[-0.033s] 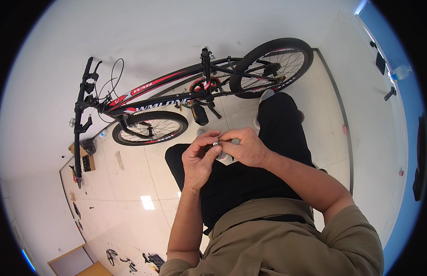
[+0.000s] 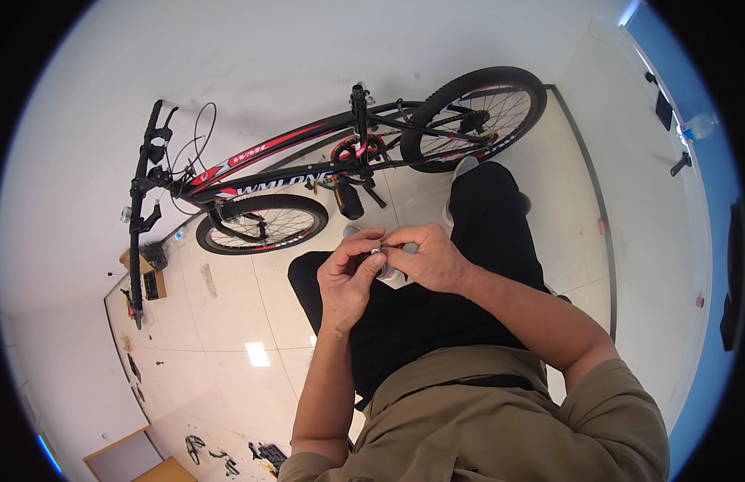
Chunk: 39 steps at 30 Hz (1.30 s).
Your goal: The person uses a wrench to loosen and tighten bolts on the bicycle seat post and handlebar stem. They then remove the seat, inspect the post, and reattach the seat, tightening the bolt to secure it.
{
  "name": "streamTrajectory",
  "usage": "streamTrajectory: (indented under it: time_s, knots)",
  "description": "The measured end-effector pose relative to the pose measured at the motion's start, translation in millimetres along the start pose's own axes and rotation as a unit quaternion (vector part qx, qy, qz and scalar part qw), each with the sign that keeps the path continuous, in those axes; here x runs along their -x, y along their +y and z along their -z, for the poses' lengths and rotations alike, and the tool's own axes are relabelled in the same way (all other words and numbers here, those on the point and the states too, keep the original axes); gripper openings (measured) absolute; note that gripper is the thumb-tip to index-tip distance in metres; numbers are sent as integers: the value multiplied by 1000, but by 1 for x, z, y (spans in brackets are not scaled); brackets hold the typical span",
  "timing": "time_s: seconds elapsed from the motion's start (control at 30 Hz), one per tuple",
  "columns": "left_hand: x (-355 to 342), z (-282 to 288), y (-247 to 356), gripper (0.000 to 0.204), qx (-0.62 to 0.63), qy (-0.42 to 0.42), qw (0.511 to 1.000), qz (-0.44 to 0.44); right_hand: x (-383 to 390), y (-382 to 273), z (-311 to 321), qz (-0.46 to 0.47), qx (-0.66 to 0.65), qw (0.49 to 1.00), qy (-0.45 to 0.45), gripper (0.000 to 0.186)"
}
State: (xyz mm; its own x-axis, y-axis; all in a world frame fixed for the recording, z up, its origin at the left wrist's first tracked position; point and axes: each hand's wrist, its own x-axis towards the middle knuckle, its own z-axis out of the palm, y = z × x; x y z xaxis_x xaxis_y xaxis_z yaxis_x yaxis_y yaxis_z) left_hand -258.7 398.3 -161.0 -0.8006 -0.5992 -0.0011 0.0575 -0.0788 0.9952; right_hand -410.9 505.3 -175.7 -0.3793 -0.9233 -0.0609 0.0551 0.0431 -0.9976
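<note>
My left hand (image 2: 346,279) and my right hand (image 2: 433,259) meet in front of me over my black trousers. Both pinch a small grey metal part (image 2: 380,259); its shape is mostly hidden by my fingers. Just beyond the hands stands a black and red bicycle (image 2: 296,149) against a white wall, front wheel (image 2: 262,222) to the left and rear wheel (image 2: 478,116) to the right. Its black pedal (image 2: 348,199) hangs closest to my hands. The seat post (image 2: 359,96) shows no saddle.
A small cardboard box with dark items (image 2: 147,275) sits on the tiled floor at the left, by the handlebar (image 2: 139,201). Several loose dark parts (image 2: 228,458) lie at the lower left. A clear bottle (image 2: 698,125) sits at the far right by a blue wall.
</note>
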Motion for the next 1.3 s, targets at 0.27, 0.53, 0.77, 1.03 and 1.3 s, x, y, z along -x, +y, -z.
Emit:
streamTrajectory:
  time_s: [0.27, 0.53, 0.77, 1.03, 1.3]
  knots:
    - [5, 1, 3, 42, -72, 24, 997, -21, -1, -7, 0, 49, -2, 999, 23, 18]
    - [34, -12, 11, 16, -62, 245, 967, -7, -1, -7, -9, 231, 87, 962, 112, 10]
    - [44, -34, 18, 24, 43, 150, 983, 92, 5, -20, -11, 348, 244, 897, 122, 16]
    - [35, -40, 11, 20, -34, 174, 981, 78, 4, -12, -10, 361, 281, 881, 119, 18]
    - [30, -28, -6, 16, 117, 173, 977, 43, 0, -12, 1, 203, 104, 965, 131, 12]
